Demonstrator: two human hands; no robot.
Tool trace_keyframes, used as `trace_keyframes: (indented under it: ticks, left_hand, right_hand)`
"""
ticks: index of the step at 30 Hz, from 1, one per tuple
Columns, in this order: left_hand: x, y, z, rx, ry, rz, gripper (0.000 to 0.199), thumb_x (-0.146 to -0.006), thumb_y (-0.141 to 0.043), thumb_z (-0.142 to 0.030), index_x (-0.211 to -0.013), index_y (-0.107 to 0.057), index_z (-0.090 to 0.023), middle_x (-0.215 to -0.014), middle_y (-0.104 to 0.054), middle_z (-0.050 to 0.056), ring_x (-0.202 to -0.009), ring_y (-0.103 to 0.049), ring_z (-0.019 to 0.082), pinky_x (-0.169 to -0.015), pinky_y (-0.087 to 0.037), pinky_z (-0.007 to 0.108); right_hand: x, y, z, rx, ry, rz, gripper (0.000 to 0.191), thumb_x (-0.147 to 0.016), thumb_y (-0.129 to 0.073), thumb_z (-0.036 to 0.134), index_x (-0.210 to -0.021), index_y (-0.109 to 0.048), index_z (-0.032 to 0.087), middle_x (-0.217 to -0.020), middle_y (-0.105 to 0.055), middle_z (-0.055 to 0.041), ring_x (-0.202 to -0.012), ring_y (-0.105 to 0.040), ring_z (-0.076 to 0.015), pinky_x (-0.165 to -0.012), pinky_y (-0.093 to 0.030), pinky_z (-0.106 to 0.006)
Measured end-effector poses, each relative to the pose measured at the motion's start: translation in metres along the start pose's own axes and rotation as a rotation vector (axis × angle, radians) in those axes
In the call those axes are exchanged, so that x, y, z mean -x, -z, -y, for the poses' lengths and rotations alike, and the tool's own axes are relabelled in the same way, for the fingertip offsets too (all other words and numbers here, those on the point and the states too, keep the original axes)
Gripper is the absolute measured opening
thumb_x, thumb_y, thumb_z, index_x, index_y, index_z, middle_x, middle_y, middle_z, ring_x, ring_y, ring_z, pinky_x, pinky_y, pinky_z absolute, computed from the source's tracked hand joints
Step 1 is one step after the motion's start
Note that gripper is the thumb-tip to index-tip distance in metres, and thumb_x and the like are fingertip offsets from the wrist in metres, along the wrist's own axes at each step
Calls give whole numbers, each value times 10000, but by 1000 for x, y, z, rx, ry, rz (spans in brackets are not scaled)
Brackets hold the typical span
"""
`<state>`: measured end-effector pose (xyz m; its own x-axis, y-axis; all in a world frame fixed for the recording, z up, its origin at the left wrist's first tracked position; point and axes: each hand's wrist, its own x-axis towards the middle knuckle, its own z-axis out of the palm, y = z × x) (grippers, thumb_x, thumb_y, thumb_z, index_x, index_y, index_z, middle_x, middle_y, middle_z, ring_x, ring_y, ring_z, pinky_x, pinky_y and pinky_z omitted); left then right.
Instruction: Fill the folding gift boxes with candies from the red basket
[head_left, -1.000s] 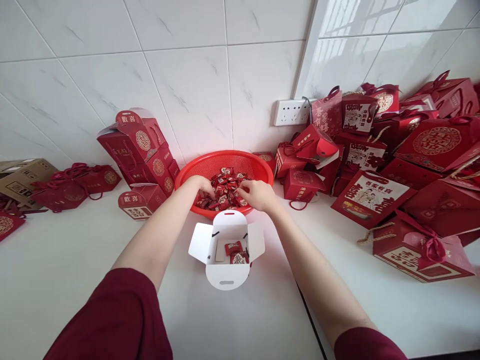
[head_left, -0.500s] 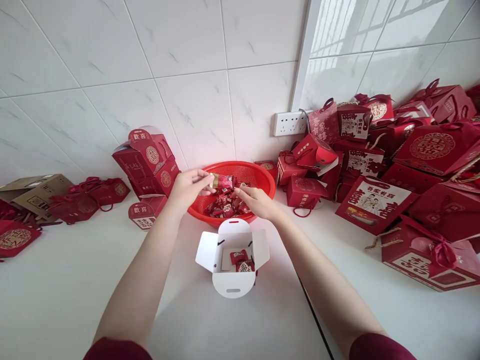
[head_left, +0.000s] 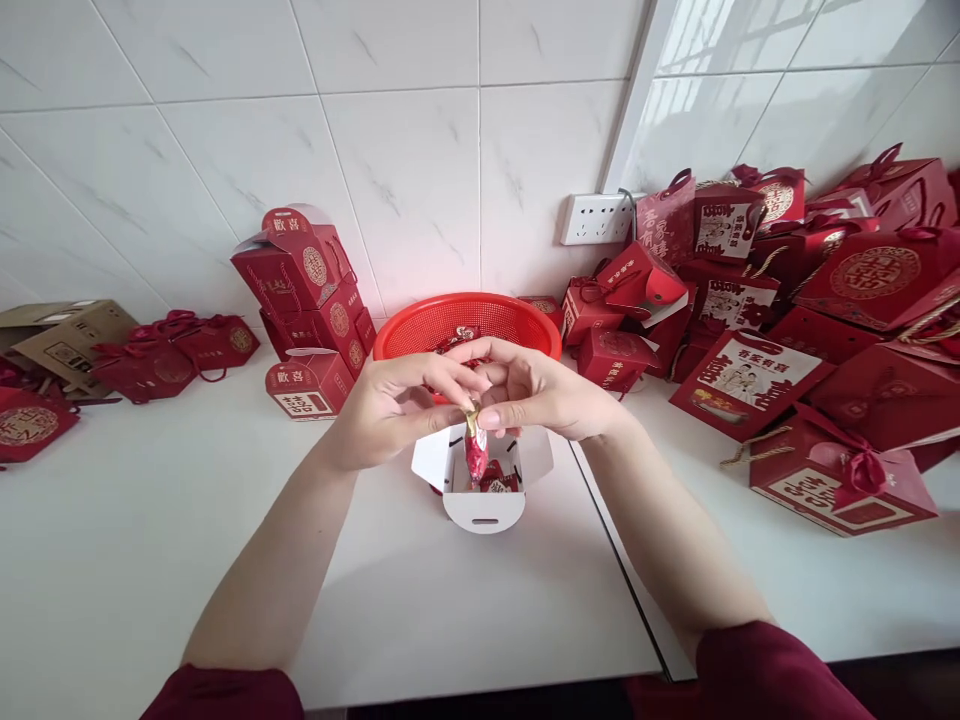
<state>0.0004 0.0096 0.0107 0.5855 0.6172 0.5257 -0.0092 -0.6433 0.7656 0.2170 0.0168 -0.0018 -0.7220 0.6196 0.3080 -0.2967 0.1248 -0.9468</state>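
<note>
A wrapped candy (head_left: 476,455), red with a gold end, hangs upright above an open gift box. Its gold end is pinched by my left hand (head_left: 401,405), thumb and fingers closed. My right hand (head_left: 547,395) is closed at the same end, its thumb pressing against the wrapper. Below, the gift box (head_left: 484,514) shows its white inside with the flaps spread; red packets (head_left: 495,478) lie at its bottom, partly covered by the candy. Behind my hands is a red plastic basket (head_left: 412,325) with red-wrapped candies (head_left: 459,340), mostly hidden by my fingers.
Stacked red gift boxes (head_left: 311,285) stand left of the basket, with a small box (head_left: 307,385) in front. A large pile of red boxes (head_left: 847,370) fills the right. At the far left is a cardboard box (head_left: 75,345). A wall socket (head_left: 596,220) is behind.
My hands have moved from the basket toward me, over the open box, bringing the candy along. The candy has turned from lying sideways to hanging down. The view has shifted slightly.
</note>
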Motion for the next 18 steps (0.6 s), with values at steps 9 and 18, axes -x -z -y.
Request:
trace_keyframes:
  ticks: [9, 18]
  left_hand:
    - [5, 10, -14, -628, 531, 123, 282, -893, -599, -456, -1095, -657, -269, -1089, -720, 22, -936, -699, 209, -704, -549, 271]
    - [-2, -10, 39, -754, 567, 279, 213, -838, -594, -420, -761, -680, -241, -711, -681, 7, -612, -611, 187, -509, -349, 267]
  right_hand:
    - [17, 6, 14, 784, -24, -49, 253, -935, -576, 200, -1180, -631, 234, -1139, -679, -45, -1008, -649, -186, -855, -534, -328]
    - [26, 4, 21, 1090, -182, -100, 197, -959, -530, 249, -1102, -665, 238, -1041, -724, -42, -905, -675, -225, -775, -511, -333]
